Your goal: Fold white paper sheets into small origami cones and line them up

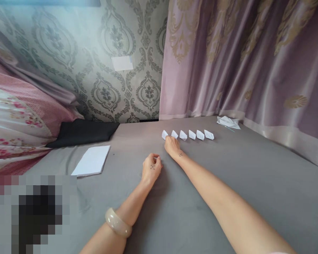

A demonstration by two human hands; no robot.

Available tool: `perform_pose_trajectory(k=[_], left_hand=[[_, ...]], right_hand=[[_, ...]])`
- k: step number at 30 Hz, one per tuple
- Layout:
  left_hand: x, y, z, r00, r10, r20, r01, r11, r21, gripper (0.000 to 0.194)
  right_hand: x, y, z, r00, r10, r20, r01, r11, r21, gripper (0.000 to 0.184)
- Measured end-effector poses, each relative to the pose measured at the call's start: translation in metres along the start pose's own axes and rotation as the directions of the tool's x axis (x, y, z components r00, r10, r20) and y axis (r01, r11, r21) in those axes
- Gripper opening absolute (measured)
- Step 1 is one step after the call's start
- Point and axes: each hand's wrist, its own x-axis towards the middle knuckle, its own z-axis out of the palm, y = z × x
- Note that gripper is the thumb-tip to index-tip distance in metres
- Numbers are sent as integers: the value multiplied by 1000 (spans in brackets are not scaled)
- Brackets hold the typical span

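Several small white folded paper pieces (192,134) stand in a row across the grey sheet. At the row's left end, my right hand (172,145) reaches out with its fingers closed at the leftmost folded paper piece (164,134). The fingertips are partly hidden behind the hand. Lower and to the left, my left hand (151,168) hovers over or rests on the sheet with its fingers curled in. Nothing shows between them. A pale bangle (118,223) circles the left forearm.
A stack of white paper (92,160) lies left, before a folded black cloth (86,132). Crumpled white paper (228,122) sits at the far right by the purple curtain (243,60). Floral fabric (18,116) hangs at left. Grey sheet (267,183) covers the surface.
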Motion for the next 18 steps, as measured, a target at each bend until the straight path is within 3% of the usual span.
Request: perform_pose_trajectory(k=[11,18], left_hand=[[-2,3,-1,1000,0,-2,0,1000,-5,21],[1,-1,-1,1000,-4,7,4,1000,11,23]], right_hand=[[-16,6,-3,999,-26,-44,28,998,48,33],[-71,19,-19,988,-152,-12,152,982,115,34]])
